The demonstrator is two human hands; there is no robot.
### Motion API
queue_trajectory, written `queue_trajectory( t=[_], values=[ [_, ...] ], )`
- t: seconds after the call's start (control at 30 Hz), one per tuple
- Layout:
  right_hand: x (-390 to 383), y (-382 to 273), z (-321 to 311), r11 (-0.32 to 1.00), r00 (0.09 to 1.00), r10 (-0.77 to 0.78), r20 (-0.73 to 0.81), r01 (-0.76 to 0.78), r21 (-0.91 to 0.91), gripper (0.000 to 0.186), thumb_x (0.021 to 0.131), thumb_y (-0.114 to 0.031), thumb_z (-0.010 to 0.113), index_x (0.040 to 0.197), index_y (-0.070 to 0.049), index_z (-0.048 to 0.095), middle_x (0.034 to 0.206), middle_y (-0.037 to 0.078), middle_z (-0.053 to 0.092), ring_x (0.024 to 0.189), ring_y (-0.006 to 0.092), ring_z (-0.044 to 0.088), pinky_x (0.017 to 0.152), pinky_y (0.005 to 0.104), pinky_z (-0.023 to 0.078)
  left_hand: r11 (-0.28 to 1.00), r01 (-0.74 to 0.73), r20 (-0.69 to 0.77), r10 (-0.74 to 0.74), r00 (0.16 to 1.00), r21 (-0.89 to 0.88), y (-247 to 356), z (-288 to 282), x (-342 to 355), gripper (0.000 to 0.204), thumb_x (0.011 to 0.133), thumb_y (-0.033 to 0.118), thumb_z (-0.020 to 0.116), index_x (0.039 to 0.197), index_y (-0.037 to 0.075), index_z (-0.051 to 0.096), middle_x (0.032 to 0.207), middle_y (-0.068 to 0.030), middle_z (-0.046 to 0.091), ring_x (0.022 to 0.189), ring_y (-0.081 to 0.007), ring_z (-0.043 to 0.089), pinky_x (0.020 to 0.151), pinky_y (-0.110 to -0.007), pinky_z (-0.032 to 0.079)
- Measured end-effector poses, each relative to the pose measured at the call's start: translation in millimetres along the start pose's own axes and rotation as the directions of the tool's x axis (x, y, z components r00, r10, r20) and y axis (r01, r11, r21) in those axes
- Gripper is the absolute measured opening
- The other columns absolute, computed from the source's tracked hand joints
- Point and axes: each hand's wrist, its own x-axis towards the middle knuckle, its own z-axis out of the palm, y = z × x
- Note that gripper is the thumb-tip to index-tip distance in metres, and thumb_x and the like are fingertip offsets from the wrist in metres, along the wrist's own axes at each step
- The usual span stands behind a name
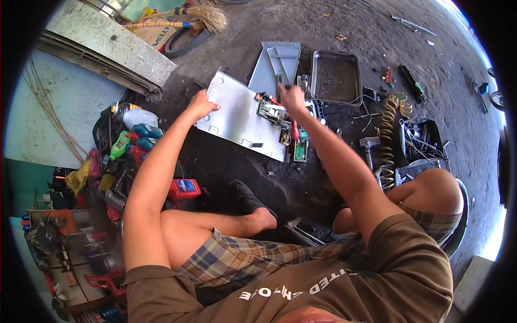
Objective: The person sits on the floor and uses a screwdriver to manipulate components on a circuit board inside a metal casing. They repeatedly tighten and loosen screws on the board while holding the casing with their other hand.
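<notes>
My left hand [203,106] grips the left edge of a white metal panel [229,113], thumb on its upper face. The panel lies tilted on the dark ground, with circuit boards and other electronic parts [273,110] along its right side. My right hand [292,99] is over those parts, fingers curled; what they hold is too dark and small to make out. Just beyond it lies a grey metal panel [269,62] with raised triangular shapes. Below my right hand are a red handle [294,130] and a green circuit board [301,151].
A metal tray [337,102] stands beyond my right hand. To the right are a hammer [369,142], a coil spring [387,145] and a bin of metal tools [420,142]. Bottles [145,132] and a red container [184,189] stand left; a broom [207,19] lies far left.
</notes>
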Motion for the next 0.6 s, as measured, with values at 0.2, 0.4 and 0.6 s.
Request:
queue_trajectory(
  t=[0.2, 0.4, 0.6],
  values=[
    [-2.1, -21.6, -7.0, 0.977, 0.985, 0.162, 0.06, -0.151, -0.153, 0.084, 0.1, -0.072, 0.063, 0.098, 0.011, 0.076, 0.108, 0.037, 0.075, 0.108, 0.0492, 0.076, 0.092, 0.0537, 0.06, 0.986, 0.039, -0.016, -0.042, 0.999, -0.161, -15.5, -11.4, -18.4, 0.045, 0.09, 0.019, 0.084, 0.125, -0.007, 0.073, 0.119, -0.0233, 0.079, 0.11, -0.032, 0.078, 0.094, -0.043, 0.06],
    [-63.2, 53.4, 12.0, 0.95, 0.905, 0.302, 0.298, -0.261, -0.17, 0.062, 0.09, -0.051, 0.08, 0.105, 0.009, 0.077, 0.099, 0.022, 0.078, 0.088, 0.0339, 0.077, 0.079, 0.0465, 0.06, 0.951, 0.106, 0.125, -0.072, 0.989, -0.29, 2.6, -9.7, -16.2, 0.043, 0.094, 0.023, 0.082, 0.121, -0.01, 0.073, 0.11, -0.0221, 0.079, 0.1, -0.0283, 0.078, 0.085, -0.043, 0.06],
    [-54.4, -34.6, -11.7, 0.966, 0.918, 0.104, 0.382, -0.002, -0.259, 0.051, 0.091, -0.036, 0.07, 0.108, 0.012, 0.076, 0.115, 0.036, 0.075, 0.11, 0.0471, 0.076, 0.095, 0.0497, 0.061, 0.988, -0.056, -0.031, 0.052, 0.998, -0.142, 19.4, -18.1, -23.3, 0.042, 0.095, 0.034, 0.077, 0.103, -0.007, 0.075, 0.102, -0.0275, 0.077, 0.099, -0.0335, 0.077, 0.083, -0.047, 0.056]
  ],
)
